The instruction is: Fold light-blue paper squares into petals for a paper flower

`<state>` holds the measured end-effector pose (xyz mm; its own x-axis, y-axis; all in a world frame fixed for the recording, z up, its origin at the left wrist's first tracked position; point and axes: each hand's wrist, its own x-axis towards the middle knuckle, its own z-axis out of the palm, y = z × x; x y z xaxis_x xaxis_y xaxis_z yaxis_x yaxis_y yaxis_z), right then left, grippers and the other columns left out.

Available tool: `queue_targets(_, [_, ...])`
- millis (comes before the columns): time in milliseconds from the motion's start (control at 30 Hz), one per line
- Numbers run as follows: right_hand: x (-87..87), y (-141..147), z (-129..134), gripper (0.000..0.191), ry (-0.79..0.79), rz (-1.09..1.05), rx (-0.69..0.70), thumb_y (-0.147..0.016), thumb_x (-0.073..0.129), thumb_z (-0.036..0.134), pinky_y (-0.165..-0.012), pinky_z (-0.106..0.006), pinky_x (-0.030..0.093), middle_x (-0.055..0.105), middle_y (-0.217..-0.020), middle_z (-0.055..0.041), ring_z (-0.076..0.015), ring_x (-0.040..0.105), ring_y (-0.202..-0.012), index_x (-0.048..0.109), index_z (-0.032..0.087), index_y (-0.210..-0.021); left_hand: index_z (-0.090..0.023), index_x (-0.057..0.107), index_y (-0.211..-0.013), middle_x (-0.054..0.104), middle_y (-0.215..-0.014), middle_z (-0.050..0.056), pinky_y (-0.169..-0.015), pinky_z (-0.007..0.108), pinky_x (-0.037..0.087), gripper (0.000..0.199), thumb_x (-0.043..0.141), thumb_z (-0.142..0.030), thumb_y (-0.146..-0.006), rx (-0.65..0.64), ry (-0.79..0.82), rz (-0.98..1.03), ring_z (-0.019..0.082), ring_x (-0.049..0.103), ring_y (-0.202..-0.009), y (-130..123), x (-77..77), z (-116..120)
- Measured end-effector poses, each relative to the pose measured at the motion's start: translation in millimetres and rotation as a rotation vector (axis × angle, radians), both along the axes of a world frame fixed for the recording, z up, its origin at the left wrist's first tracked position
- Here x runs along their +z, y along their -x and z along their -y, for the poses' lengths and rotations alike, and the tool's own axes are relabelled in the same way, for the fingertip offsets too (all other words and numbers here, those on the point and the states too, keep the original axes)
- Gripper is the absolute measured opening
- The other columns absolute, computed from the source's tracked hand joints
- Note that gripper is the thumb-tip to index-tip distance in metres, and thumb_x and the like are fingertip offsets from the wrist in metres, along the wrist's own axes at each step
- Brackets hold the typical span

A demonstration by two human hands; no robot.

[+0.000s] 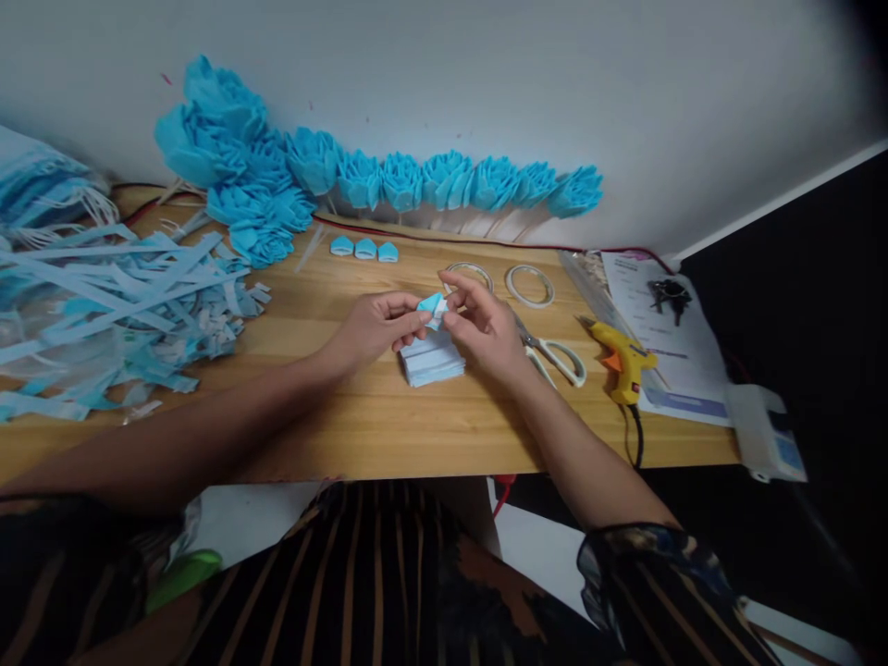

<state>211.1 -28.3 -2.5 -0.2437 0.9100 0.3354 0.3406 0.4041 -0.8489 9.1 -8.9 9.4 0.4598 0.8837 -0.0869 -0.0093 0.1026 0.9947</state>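
We seem mid-fold at frame centre: our left hand [378,328] pinches the small blue piece [430,303]; our right hand [491,326], grip part-open, is at its edge, hold unclear. Creasing next likely needs steady pressure.

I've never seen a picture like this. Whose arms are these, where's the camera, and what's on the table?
There's no machine here: the left hand and right hand belong to the person wearing the camera on their head, which looks forward and down. The left hand holds a small folded blue-and-white piece; the right is at its other side. On the wooden table lie a stack of pale pieces, scissors, a yellow glue gun and a heap of pale strips. Blue flowers line the wall.
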Motion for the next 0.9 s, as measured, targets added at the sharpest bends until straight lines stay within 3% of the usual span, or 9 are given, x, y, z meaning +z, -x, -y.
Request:
queue_targets(267, [-0.5,5.3,1.5,0.05,-0.008,0.036,-0.03,-0.09,0.064,0.028,-0.069,-0.028,0.051,0.061,-0.091,0.0004,-0.0131,0.058,-0.076,0.06,0.026,-0.14,-0.017,0.066,-0.084,0.063,-0.064,-0.002,-0.049,0.02,0.039,0.014,0.074,-0.028,-0.08,-0.02,-0.019,-0.018,0.008,0.053,-0.054,-1.5,1.5,1.5])
queue_targets(400, [-0.2,4.9,2.0,0.048,-0.051,0.034,-0.012,-0.091,0.065,0.031,-0.073,-0.029,0.053,0.061,-0.092,0.0002,-0.014,0.06,-0.08,0.061,0.025,-0.138,-0.018,0.062,-0.076,0.059,-0.059,-0.004,-0.05,0.02,0.037,0.016,0.074,-0.027,-0.079,-0.005,-0.048,-0.059,0.007,0.05,-0.052,-1.8,2.2,1.3])
queue_targets(567, [0.9,2.9,1.0,0.044,0.022,-0.073,0.033,-0.095,0.062,0.041,-0.07,-0.03,0.053,0.066,-0.092,-0.0009,-0.0149,0.062,-0.079,0.061,0.025,-0.136,-0.018,0.061,-0.074,0.057,-0.059,-0.004,-0.053,0.02,0.036,0.018,0.074,-0.028,-0.079,-0.011,-0.093,-0.084,0.007,0.049,-0.053,-1.7,0.4,1.4])
queue_targets(900, [-4.3,3.2,-3.6,0.047,0.048,-0.128,-0.105,-0.09,0.068,0.047,-0.072,-0.031,0.051,0.063,-0.088,-0.0001,-0.0152,0.059,-0.078,0.063,0.027,-0.132,-0.018,0.063,-0.079,0.057,-0.058,-0.004,-0.052,0.021,0.035,0.021,0.072,-0.037,-0.078,-0.013,-0.133,-0.099,0.008,0.049,-0.053,-0.9,-3.6,-1.8])
